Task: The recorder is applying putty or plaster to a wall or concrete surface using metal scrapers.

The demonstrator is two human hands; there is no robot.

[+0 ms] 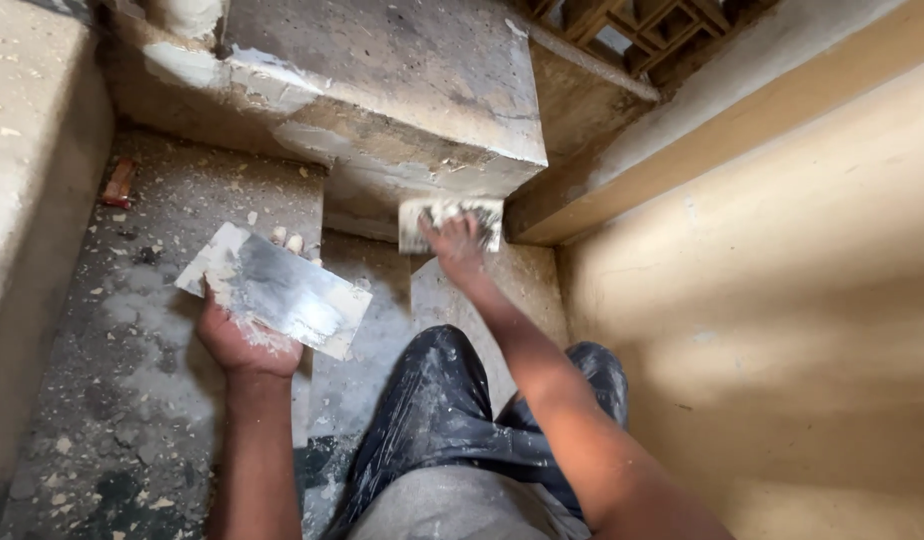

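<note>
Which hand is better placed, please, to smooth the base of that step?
Probably the right hand: it already presses a trowel against the step. The left hand holds the plate aside.

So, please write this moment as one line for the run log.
left hand: holds flat metal plate | right hand: presses trowel on step face | floor: plaster bits

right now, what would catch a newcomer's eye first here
The left hand holds a flat metal plate smeared with white plaster, low at left of centre. The right hand presses a plaster-caked trowel against the foot of a rough concrete step, beside a tan wall.
</note>
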